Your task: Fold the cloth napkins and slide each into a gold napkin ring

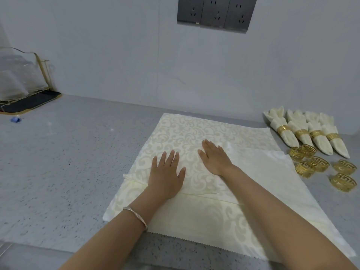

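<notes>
- A grey counter (58,162), stone-like and flecked with dark and white specks, is seen filling the foreground and running back to a wall.
- Nearest the viewer, cream lower cloths (194,227) are laid flat on it in a stack. The near edge is cut in a fine zigzag, and a faint scroll pattern is woven in.
- A thin silver-coloured bracelet (136,216) is worn on the left wrist.
- The left hand (166,175) is laid palm down across the near hem of the top napkin (185,129), fingers straight and slightly spread; nothing is gripped.
- The right hand (216,157) is laid flat just beside it, a little farther back on the same napkin, fingers straight.
- The top napkin is a cream damask square with glossy leafy scrolls, spread smooth and set slightly askew to the stack beneath.
- To the right, off the cloth, six gold rings (319,164) lie loose in a cluster, each a short openwork band with a key pattern.
- Behind them, four finished napkins (288,136) are lined up side by side, each tapered to a point, fanned at the far end and belted by a gold band.
- At far left a small blue object (15,119) lies on the counter, too blurred to identify.
- Beyond it, a gold wire rack (25,90) stands on a dark mat, holding clear rounded ware.
- The wall (116,55) is made of smooth pale grey panels, and three dark grey sockets (216,14) are set high in a row.
</notes>
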{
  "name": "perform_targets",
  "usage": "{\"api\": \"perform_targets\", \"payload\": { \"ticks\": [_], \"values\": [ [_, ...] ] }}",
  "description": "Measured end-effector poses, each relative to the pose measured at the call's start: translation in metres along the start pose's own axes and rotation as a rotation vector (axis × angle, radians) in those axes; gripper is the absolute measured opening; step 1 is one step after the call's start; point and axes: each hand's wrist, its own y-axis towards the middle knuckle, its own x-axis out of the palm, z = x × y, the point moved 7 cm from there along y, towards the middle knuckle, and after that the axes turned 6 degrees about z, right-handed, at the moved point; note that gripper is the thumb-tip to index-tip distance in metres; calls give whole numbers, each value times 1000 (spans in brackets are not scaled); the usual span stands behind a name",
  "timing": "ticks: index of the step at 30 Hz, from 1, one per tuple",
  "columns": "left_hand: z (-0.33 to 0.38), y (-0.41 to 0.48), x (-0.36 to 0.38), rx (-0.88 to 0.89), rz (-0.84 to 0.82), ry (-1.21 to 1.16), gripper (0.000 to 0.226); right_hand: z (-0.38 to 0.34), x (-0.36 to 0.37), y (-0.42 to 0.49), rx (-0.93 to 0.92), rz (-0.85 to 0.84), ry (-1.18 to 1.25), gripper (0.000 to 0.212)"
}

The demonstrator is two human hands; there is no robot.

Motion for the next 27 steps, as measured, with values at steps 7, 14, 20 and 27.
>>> {"api": "perform_targets", "payload": {
  "ticks": [7,14,20,27],
  "values": [
    [0,0,-2,24,-64,-38,64,24,-29,-2,-21,33,208,61],
    [65,7,3,201,-75,-78,69,140,-73,-29,222,-51,104,62],
    [90,7,15,173,-47,-84,69,164,-72,-25,284,-168,77,83],
    [89,5,15,161,-20,-82,70,178,-80,-19,391,-172,7,99]
  ]
}}
